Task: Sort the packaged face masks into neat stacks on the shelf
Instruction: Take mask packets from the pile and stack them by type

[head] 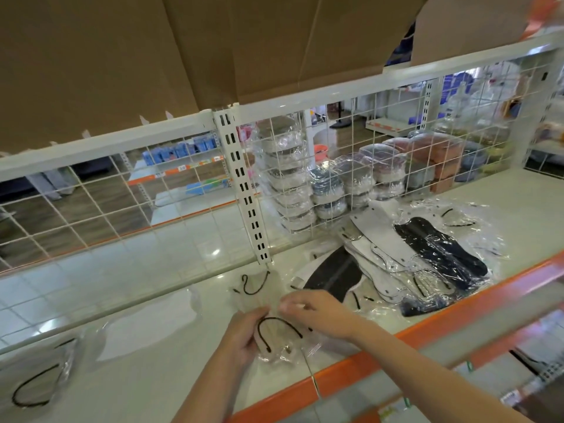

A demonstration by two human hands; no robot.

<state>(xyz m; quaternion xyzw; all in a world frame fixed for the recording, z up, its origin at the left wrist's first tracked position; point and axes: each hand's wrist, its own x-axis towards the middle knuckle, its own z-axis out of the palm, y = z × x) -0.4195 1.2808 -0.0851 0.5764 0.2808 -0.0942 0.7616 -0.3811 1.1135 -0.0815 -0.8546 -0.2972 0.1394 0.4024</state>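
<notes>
Both hands, left hand (244,334) and right hand (317,312), pinch one clear-wrapped mask packet (279,340) with curled fingers near the shelf's (171,355) front edge, beside a loose mask pile (406,257).

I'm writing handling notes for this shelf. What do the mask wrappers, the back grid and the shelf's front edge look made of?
Mask wrappers: thin clear plastic film, glossy, judging by crinkles and glare.
Back grid: metal wire, apparently white-coated; thin straight rods in squares.
Shelf front edge: smooth orange strip, probably painted metal or plastic; the picture can't settle which.
</notes>
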